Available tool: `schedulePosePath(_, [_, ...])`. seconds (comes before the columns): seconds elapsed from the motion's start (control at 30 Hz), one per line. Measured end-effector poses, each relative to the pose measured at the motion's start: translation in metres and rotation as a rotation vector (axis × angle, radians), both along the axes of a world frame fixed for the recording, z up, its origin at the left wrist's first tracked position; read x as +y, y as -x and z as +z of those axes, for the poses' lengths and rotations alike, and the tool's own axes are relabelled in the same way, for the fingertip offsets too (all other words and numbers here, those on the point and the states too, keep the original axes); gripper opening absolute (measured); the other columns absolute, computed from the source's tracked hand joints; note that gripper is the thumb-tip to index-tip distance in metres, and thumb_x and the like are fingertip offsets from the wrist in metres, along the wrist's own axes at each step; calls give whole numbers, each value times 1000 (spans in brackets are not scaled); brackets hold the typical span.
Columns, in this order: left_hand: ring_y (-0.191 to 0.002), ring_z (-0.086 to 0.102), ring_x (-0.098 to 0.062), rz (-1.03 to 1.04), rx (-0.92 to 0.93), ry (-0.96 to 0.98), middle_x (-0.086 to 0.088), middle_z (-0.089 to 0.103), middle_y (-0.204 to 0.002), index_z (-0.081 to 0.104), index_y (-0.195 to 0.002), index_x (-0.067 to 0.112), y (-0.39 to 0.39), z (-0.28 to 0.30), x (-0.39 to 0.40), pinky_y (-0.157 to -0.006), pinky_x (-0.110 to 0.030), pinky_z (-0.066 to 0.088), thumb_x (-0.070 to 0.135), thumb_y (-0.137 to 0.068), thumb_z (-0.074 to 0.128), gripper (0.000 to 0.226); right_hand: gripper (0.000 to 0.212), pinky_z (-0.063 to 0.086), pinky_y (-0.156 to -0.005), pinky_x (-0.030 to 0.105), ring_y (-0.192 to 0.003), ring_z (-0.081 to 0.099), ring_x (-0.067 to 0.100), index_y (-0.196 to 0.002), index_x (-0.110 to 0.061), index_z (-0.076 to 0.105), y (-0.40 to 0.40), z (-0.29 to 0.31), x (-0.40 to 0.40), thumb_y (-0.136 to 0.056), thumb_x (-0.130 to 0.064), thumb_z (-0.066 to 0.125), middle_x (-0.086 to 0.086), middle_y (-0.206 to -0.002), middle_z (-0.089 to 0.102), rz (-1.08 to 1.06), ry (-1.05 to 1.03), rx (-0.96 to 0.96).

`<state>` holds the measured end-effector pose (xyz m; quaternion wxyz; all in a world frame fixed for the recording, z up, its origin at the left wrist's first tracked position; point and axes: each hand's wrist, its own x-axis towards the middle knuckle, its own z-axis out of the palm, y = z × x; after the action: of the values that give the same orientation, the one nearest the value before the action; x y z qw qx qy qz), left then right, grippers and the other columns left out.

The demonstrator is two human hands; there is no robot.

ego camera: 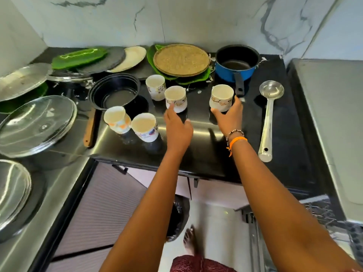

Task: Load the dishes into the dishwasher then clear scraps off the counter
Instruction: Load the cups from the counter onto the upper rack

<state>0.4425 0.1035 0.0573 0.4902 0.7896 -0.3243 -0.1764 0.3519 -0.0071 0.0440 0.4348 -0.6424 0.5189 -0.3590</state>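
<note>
Fingers and thumb of the right hand wrap around a white patterned cup on a glossy black counter, while the left hand reaches a fingertip to the base of a second cup, its fingers loosely spread and gripping nothing. Three more cups stand nearby: one behind and two at the left front. A steel ladle lies to the right, bowl toward the wall, well apart from the held cup. Behind it sits a blue saucepan with its black handle pointing forward, just beside the right hand. A woven round mat rests on green leaf-shaped plates against the grey-veined marble backsplash. Further left along the wall lie another green plate, a dark disc and a pale plate, overlapping. A black frying pan with a wooden handle sits in front of them; glass lids and steel plates crowd the left side. Small white scraps dot the counter near the mat. Below the counter edge, a wire dishwasher rack shows at lower right, and a black bin stands on the pale floor beside a bare foot.
</note>
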Motion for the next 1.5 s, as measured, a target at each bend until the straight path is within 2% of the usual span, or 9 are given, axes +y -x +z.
schedulePosePath(0.23, [-136,35,-26,147,284,71,-10,34,-146,21,-145,10,-55,-22,-58,-112,-44,32,16,-74,73,89,78,27,-95,12,-125,41,22,-135,-5,35,-26,-19,-30,-69,-13,77,11,-134,42,-103,-7,-21])
schedulePosePath(0.33, [-126,44,-23,170,289,75,-7,44,-136,30,-136,12,-64,-31,-68,-109,-37,36,12,-69,77,81,70,29,-83,4,-114,47,14,-129,-8,41,-25,-20,-31,-70,-16,78,9,-130,46,-109,15,-43])
schedulePosePath(0.57, [-108,50,-16,209,194,95,-4,47,-121,36,-116,15,-48,-30,-56,-92,-25,42,22,-65,81,68,72,43,-85,17,-106,51,14,-119,-10,43,8,-27,5,-61,-22,84,5,-120,49,16,64,-20])
schedulePosePath(0.67, [-100,51,-11,162,141,108,-1,47,-114,36,-107,18,-17,-32,-31,-82,-15,44,24,-63,82,64,69,37,-84,4,-102,45,10,-118,-9,43,33,-26,33,-62,-16,83,0,-114,40,20,129,-14])
schedulePosePath(0.83, [-96,57,-11,-61,13,164,-3,54,-109,40,-105,18,54,-33,8,-79,-16,49,30,-58,86,66,66,35,-86,2,-100,43,-3,-117,-6,45,110,-24,84,-59,-21,75,1,-111,38,-52,248,-49])
schedulePosePath(0.97, [-93,54,-16,-338,-127,181,-9,54,-103,43,-100,20,128,-27,34,-78,-22,48,34,-56,86,64,65,42,-88,15,-105,49,10,-115,-14,43,202,-33,131,-57,-29,68,-1,-110,41,-160,273,-110])
schedulePosePath(1.2, [-99,39,14,-809,-232,174,-3,40,-108,57,-108,8,299,-43,62,-85,-4,34,34,-51,84,68,67,37,-82,6,-96,43,-12,-109,-15,32,382,-71,210,-57,-33,70,-12,-105,37,-428,155,-64])
schedulePosePath(1.37, [-104,47,-23,-1089,-365,-86,-3,41,-114,58,-119,21,403,-80,61,-92,-44,45,34,-49,79,74,68,43,-85,32,-101,48,25,-115,-13,48,495,-123,250,-55,-21,80,6,-111,46,-438,-45,309])
schedulePosePath(1.5, [-119,39,-31,-1299,-453,-375,-8,42,-131,45,-132,20,460,-109,53,-98,-36,30,23,-55,82,86,74,32,-88,35,-108,47,38,-122,-13,51,554,-169,263,-54,-31,74,14,-116,52,-434,-251,574])
